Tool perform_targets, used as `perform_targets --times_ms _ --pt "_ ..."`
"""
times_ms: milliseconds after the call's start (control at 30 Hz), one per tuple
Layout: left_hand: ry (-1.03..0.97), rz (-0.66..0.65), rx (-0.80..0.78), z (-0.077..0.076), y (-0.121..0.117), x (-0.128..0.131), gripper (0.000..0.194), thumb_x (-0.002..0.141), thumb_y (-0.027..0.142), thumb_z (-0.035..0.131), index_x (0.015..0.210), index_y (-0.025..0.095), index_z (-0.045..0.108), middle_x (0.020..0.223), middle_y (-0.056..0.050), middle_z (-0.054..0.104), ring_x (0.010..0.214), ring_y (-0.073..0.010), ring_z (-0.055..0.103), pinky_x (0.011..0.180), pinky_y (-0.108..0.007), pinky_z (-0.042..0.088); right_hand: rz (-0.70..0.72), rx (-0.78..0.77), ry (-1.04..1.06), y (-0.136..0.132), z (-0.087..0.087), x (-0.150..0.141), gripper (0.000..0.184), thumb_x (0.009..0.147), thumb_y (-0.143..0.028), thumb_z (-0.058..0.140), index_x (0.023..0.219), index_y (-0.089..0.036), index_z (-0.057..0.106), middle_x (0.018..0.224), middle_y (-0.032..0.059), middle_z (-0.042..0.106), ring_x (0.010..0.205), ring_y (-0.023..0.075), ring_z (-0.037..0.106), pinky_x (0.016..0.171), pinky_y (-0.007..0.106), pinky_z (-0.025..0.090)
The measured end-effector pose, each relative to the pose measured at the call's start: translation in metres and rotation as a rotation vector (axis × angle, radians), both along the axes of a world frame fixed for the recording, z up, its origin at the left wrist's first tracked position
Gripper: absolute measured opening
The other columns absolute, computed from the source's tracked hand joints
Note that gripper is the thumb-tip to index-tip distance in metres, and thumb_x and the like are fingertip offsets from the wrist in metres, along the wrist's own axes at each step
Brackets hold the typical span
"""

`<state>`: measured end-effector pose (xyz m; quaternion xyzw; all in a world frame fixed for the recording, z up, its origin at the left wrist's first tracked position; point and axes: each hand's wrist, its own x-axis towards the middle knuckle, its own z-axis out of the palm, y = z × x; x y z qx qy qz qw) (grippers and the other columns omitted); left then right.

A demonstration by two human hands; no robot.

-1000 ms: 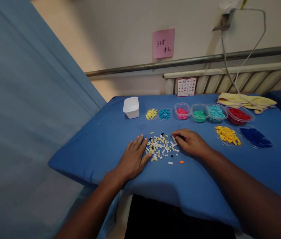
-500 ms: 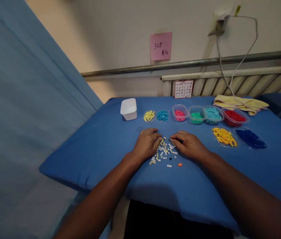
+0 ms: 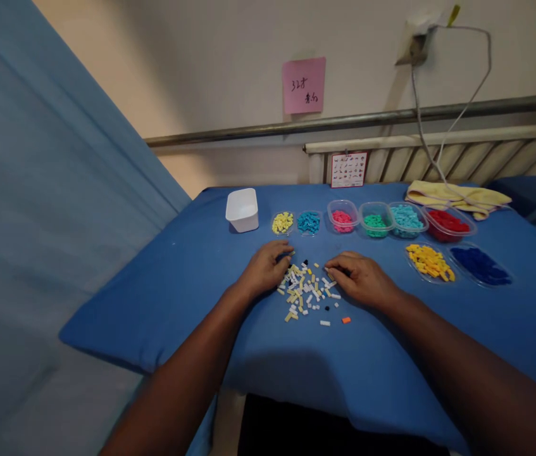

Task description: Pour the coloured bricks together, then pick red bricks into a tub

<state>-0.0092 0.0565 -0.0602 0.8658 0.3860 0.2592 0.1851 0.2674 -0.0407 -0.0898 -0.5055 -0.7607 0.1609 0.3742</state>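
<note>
Small toy building bricks [image 3: 302,291], mostly white and pale yellow with a few black ones, lie loosely scattered between my hands. At the pile's left edge is my left hand [image 3: 265,269], its thumb and forefinger a little apart; a pale brick [image 3: 292,253] lies by the fingertips. My right hand [image 3: 362,277] rests at the right edge, fingers curled and thumb and forefinger pinched, with a small white brick [image 3: 327,269] at the tips. Nearer me lie an orange brick [image 3: 346,320] and a white brick [image 3: 325,323].
A white tub [image 3: 242,212] stands at the back left of the blue-covered table [image 3: 177,285]. Sorted bricks fill several clear containers, including pink [image 3: 342,218], green [image 3: 375,221], red [image 3: 447,221] and dark blue [image 3: 480,265]. A yellow cloth [image 3: 457,196] lies behind.
My left hand has moved left, off the pile, uncovering more pale and black bricks. My right hand stays almost where it was. The view has shifted slightly.
</note>
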Motion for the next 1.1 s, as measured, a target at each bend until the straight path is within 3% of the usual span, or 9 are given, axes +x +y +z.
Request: perform_targets --times_ms 100,233,467,700,833,967,1033,1100 --pt "-0.024 -0.078 0.011 -0.004 -0.002 0.007 0.028 0.102 0.029 0.058 0.113 0.021 0.083 0.124 -0.009 0.082 0.118 -0.0255 0.075 0.113 -0.046 0.058 0.003 0.012 -0.018 0.0 0.006 -0.002 0.016 0.104 -0.024 0.064 0.107 -0.024 0.079 0.103 0.0055 0.082 0.1 0.024 0.074 0.093 0.04 0.056" --pt "-0.021 -0.088 0.032 -0.003 -0.005 0.013 0.027 0.103 0.032 0.059 0.111 0.025 0.083 0.105 -0.005 0.083 0.101 -0.0233 0.077 0.1 -0.042 0.061 -0.016 -0.002 -0.055 0.001 0.01 -0.005 0.016 0.106 -0.026 0.063 0.107 -0.024 0.079 0.103 0.0049 0.081 0.101 0.0233 0.072 0.094 0.039 0.055" --pt "-0.271 0.174 -0.054 -0.01 0.002 0.01 0.027 0.101 0.028 0.06 0.113 0.021 0.083 0.11 -0.006 0.084 0.103 -0.0223 0.079 0.102 -0.04 0.062 -0.057 0.075 -0.09 0.009 0.011 -0.026 0.019 0.107 -0.03 0.063 0.11 -0.025 0.081 0.101 0.0074 0.078 0.1 0.0254 0.07 0.095 0.043 0.053" --pt "-0.252 0.122 -0.041 -0.012 0.0 0.012 0.026 0.099 0.024 0.061 0.11 0.022 0.085 0.109 -0.004 0.085 0.105 -0.0227 0.079 0.104 -0.039 0.062 -0.094 -0.048 -0.281 0.02 0.013 -0.051 0.016 0.102 -0.032 0.07 0.101 -0.023 0.083 0.098 0.009 0.078 0.099 0.0281 0.068 0.095 0.045 0.05" --pt "-0.261 0.129 -0.055 -0.01 -0.002 0.012 0.026 0.099 0.024 0.062 0.111 0.022 0.085 0.111 -0.004 0.085 0.105 -0.0229 0.079 0.104 -0.039 0.063 -0.108 -0.051 -0.237 0.019 0.015 -0.052 0.011 0.098 -0.027 0.07 0.089 -0.023 0.076 0.094 0.007 0.077 0.096 0.0266 0.069 0.094 0.044 0.05" --pt "-0.271 0.129 -0.047 -0.01 -0.001 0.01 0.027 0.099 0.024 0.061 0.112 0.022 0.084 0.112 -0.004 0.085 0.105 -0.0228 0.079 0.106 -0.04 0.062 -0.227 -0.046 -0.05 0.008 0.028 -0.024 0.007 0.097 -0.029 0.067 0.094 -0.024 0.071 0.092 0.0053 0.077 0.085 0.024 0.071 0.08 0.038 0.054" --pt "-0.271 0.125 -0.042 -0.011 0.0 0.009 0.027 0.099 0.025 0.061 0.111 0.023 0.084 0.111 -0.004 0.085 0.105 -0.0229 0.079 0.106 -0.041 0.062 -0.372 -0.053 -0.003 -0.002 0.035 0.01 0.013 0.096 -0.036 0.065 0.096 -0.025 0.072 0.09 0.005 0.078 0.077 0.0231 0.071 0.072 0.036 0.054" --pt "-0.268 0.122 -0.04 -0.012 0.0 0.009 0.026 0.099 0.025 0.061 0.111 0.023 0.084 0.11 -0.004 0.085 0.104 -0.023 0.079 0.105 -0.041 0.062 -0.521 -0.006 -0.074 -0.014 0.04 0.052 0.021 0.095 -0.042 0.067 0.103 -0.025 0.076 0.094 0.0073 0.079 0.081 0.0259 0.073 0.076 0.039 0.056"
